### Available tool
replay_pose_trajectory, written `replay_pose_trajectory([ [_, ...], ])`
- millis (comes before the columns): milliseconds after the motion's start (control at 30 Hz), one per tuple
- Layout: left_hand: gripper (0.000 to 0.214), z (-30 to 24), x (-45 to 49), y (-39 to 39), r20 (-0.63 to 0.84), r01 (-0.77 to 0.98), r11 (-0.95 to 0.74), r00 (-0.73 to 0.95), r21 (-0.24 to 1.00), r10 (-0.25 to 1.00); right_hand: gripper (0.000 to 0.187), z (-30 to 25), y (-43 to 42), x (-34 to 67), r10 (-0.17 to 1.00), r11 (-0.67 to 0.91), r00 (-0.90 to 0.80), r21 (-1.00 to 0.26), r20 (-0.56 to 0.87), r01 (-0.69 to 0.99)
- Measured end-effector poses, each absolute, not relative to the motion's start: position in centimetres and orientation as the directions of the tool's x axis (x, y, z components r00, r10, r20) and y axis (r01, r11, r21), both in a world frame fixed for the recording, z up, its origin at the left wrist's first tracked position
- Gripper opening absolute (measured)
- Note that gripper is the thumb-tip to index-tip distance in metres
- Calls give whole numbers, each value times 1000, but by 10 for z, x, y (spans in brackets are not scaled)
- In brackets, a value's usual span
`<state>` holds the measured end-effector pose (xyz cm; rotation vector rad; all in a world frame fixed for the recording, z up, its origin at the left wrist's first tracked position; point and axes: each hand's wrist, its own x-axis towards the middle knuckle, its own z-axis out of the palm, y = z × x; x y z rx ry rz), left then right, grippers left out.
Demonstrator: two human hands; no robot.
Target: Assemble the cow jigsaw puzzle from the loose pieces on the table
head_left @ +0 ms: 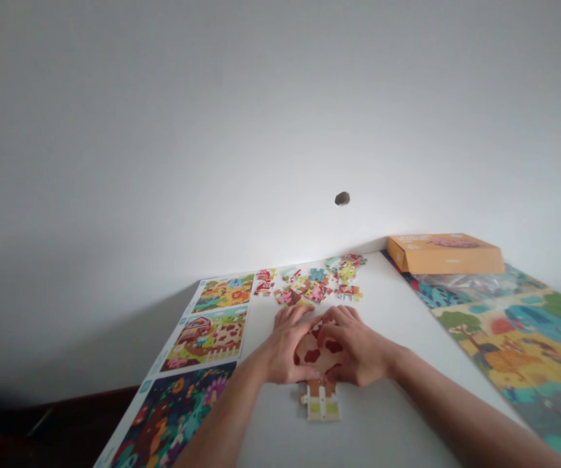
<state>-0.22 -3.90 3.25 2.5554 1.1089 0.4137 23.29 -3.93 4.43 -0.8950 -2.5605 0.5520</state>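
Observation:
Joined jigsaw pieces with reddish-brown cow patches (312,356) lie flat on the white table in front of me. My left hand (287,344) curves around their left side, its thumb pressed on the lower edge. From the right, my right hand (353,344) grips the same pieces with bent fingers, partly hiding them. Below the hands, a section with a white fence on green (323,406) sticks out towards me and appears joined to the cow part. Loose jigsaw pieces (316,292) are scattered just beyond my fingertips, some overlapping.
On the left, a printed sheet (212,338) shows several pictures, including a farm scene with a cow. An orange box (450,255) stands at the back right on clear plastic (460,283). Beneath is an animal picture sheet (519,344). A white wall (280,162) with a hole rises behind.

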Motion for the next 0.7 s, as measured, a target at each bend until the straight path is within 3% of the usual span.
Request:
replay_pose_trajectory([
  [700,109,32,-2,-37,79,669,-648,671,363,737,43,37,-37,233,642,721,-739,-488,204,492],
])
